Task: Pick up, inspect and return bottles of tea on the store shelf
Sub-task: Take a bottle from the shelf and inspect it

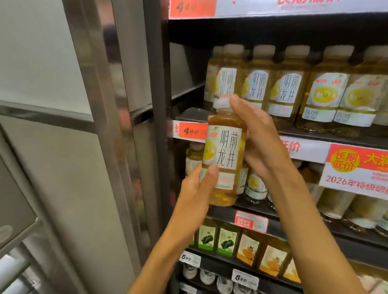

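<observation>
tea bottle (223, 157) upright before shelf (322, 139), hands clamped: left hand (195, 191) low, right hand (260, 140) high.

free: bare shelf corner (190, 114) left of tea row | blocked: packed tea bottles (286, 88) rightward | left limit: dark shelf upright (157, 78), steel door frame (114, 121) | above: low shelf edge (283, 17)

Bottle (224, 154) held before shelf (335, 139) (between hands); bottle rows (302, 89) behind; metal frame (114, 121) left.
</observation>
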`<act>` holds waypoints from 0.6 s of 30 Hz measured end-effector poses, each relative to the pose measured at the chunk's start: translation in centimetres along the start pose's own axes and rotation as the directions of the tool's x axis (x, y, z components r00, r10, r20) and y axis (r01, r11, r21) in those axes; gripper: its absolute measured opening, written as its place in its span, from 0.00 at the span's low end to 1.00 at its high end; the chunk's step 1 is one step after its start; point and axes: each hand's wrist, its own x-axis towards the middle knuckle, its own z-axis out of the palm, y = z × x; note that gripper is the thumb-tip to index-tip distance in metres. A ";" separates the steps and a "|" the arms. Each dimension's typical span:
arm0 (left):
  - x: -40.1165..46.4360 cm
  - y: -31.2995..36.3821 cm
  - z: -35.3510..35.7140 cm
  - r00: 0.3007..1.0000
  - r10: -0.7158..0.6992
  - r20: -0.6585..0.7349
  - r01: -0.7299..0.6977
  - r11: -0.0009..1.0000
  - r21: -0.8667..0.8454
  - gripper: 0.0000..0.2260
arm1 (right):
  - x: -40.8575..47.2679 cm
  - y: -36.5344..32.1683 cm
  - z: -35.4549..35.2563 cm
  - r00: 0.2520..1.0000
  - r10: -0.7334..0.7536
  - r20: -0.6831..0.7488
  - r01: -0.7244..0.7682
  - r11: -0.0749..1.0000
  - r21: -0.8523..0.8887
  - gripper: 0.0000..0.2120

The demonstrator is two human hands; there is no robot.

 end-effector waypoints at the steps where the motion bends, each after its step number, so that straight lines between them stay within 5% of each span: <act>1: -0.7 -0.4 0.1 0.998 -0.053 0.024 0.054 0.998 -0.036 0.26 | -0.5 0.6 -0.2 0.999 0.048 0.010 -0.049 0.997 0.061 0.12; 6: -4.0 -2.3 0.4 0.968 -0.230 0.097 0.241 0.961 -0.132 0.32 | -3.5 3.5 -0.8 0.988 0.153 0.024 -0.154 0.956 0.251 0.14; 18: -9.5 -5.4 0.7 0.905 -0.417 0.086 0.425 0.895 -0.133 0.21 | -10.8 7.4 -2.1 0.976 0.197 -0.092 -0.150 0.917 0.370 0.19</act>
